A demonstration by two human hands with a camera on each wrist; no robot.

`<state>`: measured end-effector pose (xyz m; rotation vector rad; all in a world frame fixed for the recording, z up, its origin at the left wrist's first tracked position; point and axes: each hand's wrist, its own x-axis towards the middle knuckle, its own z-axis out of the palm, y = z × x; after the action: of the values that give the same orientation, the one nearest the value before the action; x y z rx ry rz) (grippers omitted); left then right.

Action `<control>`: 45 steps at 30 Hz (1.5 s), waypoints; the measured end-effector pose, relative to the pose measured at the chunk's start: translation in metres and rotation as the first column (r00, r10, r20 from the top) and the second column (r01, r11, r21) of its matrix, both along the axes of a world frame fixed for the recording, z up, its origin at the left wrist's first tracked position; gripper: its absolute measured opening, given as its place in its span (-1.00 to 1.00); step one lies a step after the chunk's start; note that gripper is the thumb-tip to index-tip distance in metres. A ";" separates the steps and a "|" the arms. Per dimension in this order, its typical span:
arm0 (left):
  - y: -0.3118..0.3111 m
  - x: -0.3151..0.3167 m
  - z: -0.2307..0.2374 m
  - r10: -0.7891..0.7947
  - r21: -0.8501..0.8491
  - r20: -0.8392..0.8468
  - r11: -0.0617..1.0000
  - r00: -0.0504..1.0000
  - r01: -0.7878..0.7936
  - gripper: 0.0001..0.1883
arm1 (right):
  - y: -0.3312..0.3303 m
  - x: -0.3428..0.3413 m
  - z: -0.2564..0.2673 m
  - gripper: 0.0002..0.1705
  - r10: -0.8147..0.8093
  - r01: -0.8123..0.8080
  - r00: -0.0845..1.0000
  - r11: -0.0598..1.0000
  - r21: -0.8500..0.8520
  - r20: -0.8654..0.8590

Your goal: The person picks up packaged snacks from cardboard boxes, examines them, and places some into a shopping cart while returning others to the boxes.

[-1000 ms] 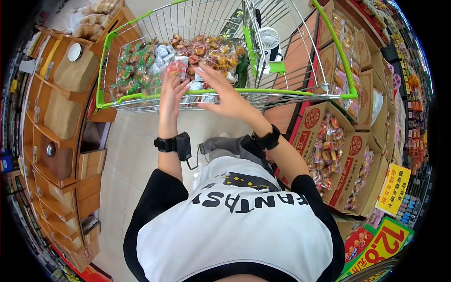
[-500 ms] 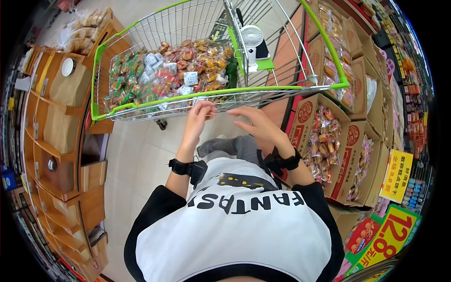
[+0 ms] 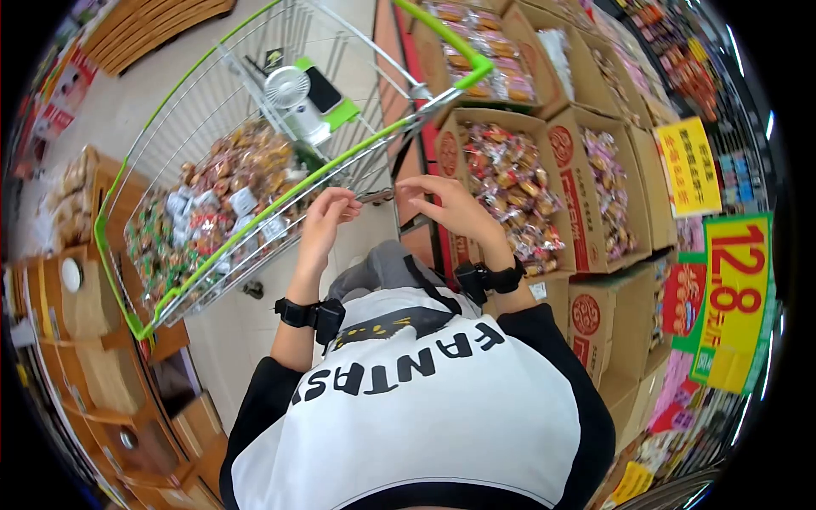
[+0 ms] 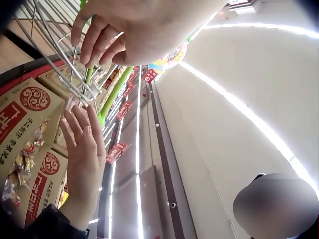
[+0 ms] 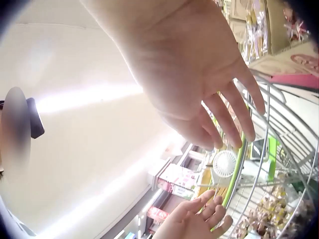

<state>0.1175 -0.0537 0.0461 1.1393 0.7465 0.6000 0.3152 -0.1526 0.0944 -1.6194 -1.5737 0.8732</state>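
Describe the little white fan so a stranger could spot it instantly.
Find the green-trimmed wire shopping cart, then the heap of wrapped snacks inside. Next to that heap is a small green panel with a black phone-like slab. The white portable fan is beside that slab, set apart by its round, grilled head.

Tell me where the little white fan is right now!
In the head view, the white handheld fan is left of the middle, near the top, inside the green-trimmed shopping cart. A black phone lies just right of it.
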 end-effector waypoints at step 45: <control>-0.018 0.082 0.005 -0.407 0.003 -0.067 0.913 0.911 0.408 -0.81 | -0.089 0.072 -0.135 -0.54 -0.560 0.787 0.482 0.614 -0.053 0.674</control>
<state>0.1994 -0.0718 0.0508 1.2904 0.5348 0.2167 0.3870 -0.2419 -0.0407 -2.7360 -0.9057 0.1630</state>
